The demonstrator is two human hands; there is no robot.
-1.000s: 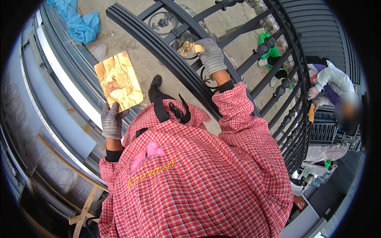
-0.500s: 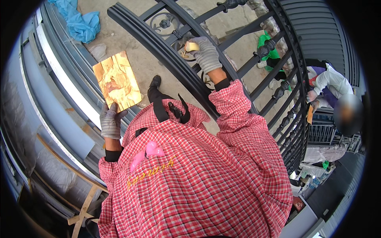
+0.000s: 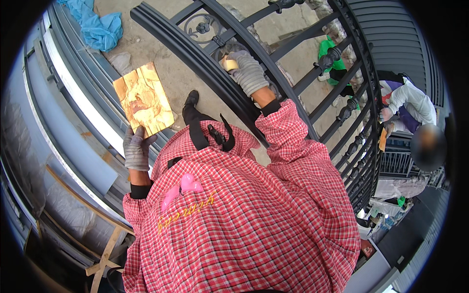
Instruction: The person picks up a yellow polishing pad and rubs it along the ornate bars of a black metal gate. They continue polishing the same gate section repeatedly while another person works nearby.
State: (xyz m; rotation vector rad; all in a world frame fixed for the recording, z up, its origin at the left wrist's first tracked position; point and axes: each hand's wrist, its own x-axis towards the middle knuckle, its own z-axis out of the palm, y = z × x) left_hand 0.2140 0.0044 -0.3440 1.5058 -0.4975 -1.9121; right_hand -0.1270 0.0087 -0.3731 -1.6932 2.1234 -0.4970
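Note:
My left hand [image 3: 137, 149], in a grey glove, grips the lower edge of a thin square golden-yellow board [image 3: 143, 103] streaked with brownish smears. The thumb lies over its face. My right hand [image 3: 248, 74], also gloved, reaches into the dark grey metal gate [image 3: 195, 73] between two long rails. Its fingers are closed on a small pale-yellow block [image 3: 230, 64], perhaps a sponge, held at a scroll ornament that the hand mostly covers. Farther along the same strip a round flower ornament [image 3: 201, 28] shows plainly.
Long metal profiles [image 3: 73, 93] lie stacked along the left. A blue plastic sheet [image 3: 101, 30] is on the ground at the far left. Across the gate at the right, a co-worker [image 3: 410, 105] holds a similar board. Wooden strips [image 3: 105, 254] cross at lower left.
My right hand has moved slightly left and lower, turning its fingers in toward the ornament with the pale-yellow block. My left hand and the board are almost still.

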